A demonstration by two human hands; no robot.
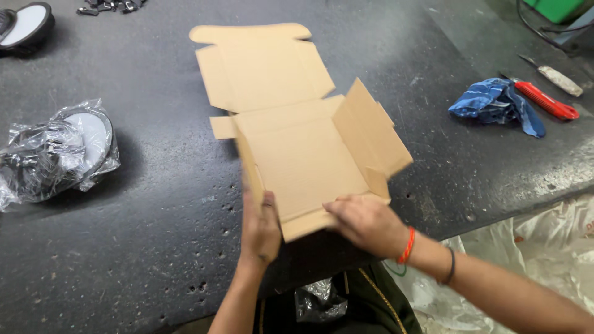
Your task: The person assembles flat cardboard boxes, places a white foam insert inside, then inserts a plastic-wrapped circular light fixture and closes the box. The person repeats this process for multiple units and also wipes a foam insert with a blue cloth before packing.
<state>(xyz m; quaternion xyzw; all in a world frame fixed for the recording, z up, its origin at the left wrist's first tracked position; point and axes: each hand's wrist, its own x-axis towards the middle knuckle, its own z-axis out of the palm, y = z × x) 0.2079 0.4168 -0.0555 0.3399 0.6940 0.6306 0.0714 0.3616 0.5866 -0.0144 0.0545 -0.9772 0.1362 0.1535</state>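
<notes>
The cardboard box (306, 145) lies unfolded and partly formed on the dark counter (154, 204), its near edge at the counter's front edge just ahead of you. Its lid panel, with a tuck flap at the far end, lies flat and points away from you. The right side wall stands raised and tilted outward; the left side wall is upright along the base panel.

Your left hand (260, 232) presses against the near left corner of the box, thumb along the left wall; its grip is a flat, loose hold on the cardboard rather than a clench. Your right hand (366, 222) rests palm down on the near front flap, fingers laid on the cardboard and pressing it. A red thread band and a dark band circle your right wrist.

To the left of the box, well apart, a round white and black item in a clear plastic wrapper (55, 151) lies on the counter. A second round item (28, 25), unwrapped, sits at the far left corner. To the right, well apart, lie a crumpled blue cloth (495, 102), a red utility knife (547, 102) touching it, and a pale-handled tool (557, 79) beyond. Clear plastic sheeting (544, 247) hangs below the counter on the right.
</notes>
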